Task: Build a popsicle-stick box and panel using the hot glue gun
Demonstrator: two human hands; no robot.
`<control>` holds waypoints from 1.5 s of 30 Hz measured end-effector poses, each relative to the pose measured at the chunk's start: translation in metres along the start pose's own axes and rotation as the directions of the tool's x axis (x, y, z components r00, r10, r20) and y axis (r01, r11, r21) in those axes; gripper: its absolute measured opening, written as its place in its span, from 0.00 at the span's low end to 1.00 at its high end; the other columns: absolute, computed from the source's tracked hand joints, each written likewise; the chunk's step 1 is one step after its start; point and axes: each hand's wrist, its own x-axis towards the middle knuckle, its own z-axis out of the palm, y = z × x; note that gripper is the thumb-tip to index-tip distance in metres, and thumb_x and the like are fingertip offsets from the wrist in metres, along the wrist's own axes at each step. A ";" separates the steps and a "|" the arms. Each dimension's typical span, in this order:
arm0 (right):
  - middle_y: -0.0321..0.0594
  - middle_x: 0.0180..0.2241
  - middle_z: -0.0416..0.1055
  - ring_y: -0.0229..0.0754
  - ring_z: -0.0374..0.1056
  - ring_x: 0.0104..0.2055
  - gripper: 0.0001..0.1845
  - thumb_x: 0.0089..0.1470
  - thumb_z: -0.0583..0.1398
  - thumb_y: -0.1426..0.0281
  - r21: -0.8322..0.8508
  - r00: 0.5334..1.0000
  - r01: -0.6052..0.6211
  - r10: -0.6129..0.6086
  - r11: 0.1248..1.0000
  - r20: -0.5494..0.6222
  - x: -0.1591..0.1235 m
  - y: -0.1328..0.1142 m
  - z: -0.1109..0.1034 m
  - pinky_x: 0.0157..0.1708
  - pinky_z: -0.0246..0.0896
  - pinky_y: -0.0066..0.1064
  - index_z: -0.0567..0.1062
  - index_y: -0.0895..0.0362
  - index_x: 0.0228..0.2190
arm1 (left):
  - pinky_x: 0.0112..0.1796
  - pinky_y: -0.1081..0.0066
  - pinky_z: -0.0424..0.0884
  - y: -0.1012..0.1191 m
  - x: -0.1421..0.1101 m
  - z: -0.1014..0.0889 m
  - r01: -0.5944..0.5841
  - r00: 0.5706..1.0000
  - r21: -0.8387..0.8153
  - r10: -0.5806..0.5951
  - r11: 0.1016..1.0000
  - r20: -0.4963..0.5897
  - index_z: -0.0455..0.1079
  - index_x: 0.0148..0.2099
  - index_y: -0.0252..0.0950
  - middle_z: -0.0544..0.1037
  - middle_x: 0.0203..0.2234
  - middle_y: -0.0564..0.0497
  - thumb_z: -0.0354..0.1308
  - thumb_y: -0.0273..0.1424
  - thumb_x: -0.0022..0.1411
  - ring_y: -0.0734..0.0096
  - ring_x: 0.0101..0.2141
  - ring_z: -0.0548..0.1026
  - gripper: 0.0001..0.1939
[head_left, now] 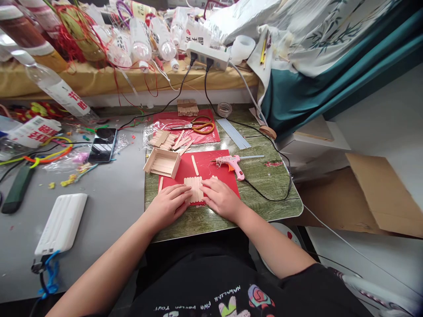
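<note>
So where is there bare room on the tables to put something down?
Bare grey table lies between the white power bank and the left hand. Bare green tabletop lies right of the red sheet, inside the glue gun's cord loop. It is crowded behind the wooden box and around the phone.

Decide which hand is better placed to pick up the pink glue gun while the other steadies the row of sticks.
Right. The right hand rests on the stick row's right edge, and the glue gun lies just beyond it on the same side. The left hand presses the row's left edge and would likely have to cross over.
</note>
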 end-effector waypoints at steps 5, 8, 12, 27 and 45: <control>0.51 0.54 0.78 0.57 0.70 0.57 0.16 0.69 0.58 0.70 -0.072 0.997 -0.060 0.056 0.996 -0.052 -0.017 0.006 -0.023 0.62 0.66 0.58 0.81 0.56 0.53 | 0.57 0.51 0.75 0.001 -0.001 -0.006 -0.007 1.000 -0.002 0.007 1.000 -0.017 0.74 0.60 0.44 0.80 0.58 0.46 0.58 0.30 0.72 0.55 0.58 0.76 0.17; 0.50 0.53 0.79 0.57 0.70 0.57 0.15 0.69 0.58 0.70 -0.110 0.999 -0.034 0.033 0.993 -0.005 -0.025 0.009 -0.026 0.63 0.64 0.59 0.82 0.57 0.52 | 0.56 0.52 0.75 0.001 0.000 -0.007 -0.016 1.000 -0.004 0.016 1.000 -0.021 0.75 0.59 0.44 0.80 0.57 0.46 0.57 0.30 0.72 0.55 0.57 0.77 0.16; 0.51 0.58 0.76 0.55 0.69 0.61 0.20 0.69 0.57 0.71 -0.086 0.999 -0.025 0.027 0.996 0.023 -0.026 0.005 -0.018 0.67 0.59 0.59 0.77 0.57 0.59 | 0.55 0.53 0.75 0.001 0.000 -0.006 -0.038 0.999 -0.002 0.038 0.999 -0.020 0.74 0.57 0.44 0.81 0.55 0.47 0.58 0.30 0.72 0.55 0.57 0.77 0.14; 0.50 0.57 0.76 0.55 0.69 0.61 0.19 0.69 0.57 0.70 -0.118 1.000 0.025 -0.025 0.993 0.000 -0.016 0.000 -0.005 0.70 0.55 0.58 0.76 0.59 0.58 | 0.54 0.55 0.74 0.003 -0.001 -0.002 -0.039 0.999 -0.007 0.039 0.999 0.009 0.74 0.57 0.44 0.81 0.54 0.47 0.58 0.29 0.71 0.57 0.55 0.78 0.14; 0.48 0.52 0.78 0.53 0.71 0.55 0.20 0.67 0.58 0.73 -0.040 0.999 0.018 -0.019 0.999 -0.026 -0.015 0.002 -0.005 0.68 0.56 0.58 0.75 0.55 0.58 | 0.46 0.57 0.75 -0.004 -0.002 -0.008 0.136 0.987 0.031 -0.133 0.990 -0.085 0.73 0.47 0.40 0.82 0.40 0.48 0.56 0.27 0.71 0.60 0.40 0.78 0.06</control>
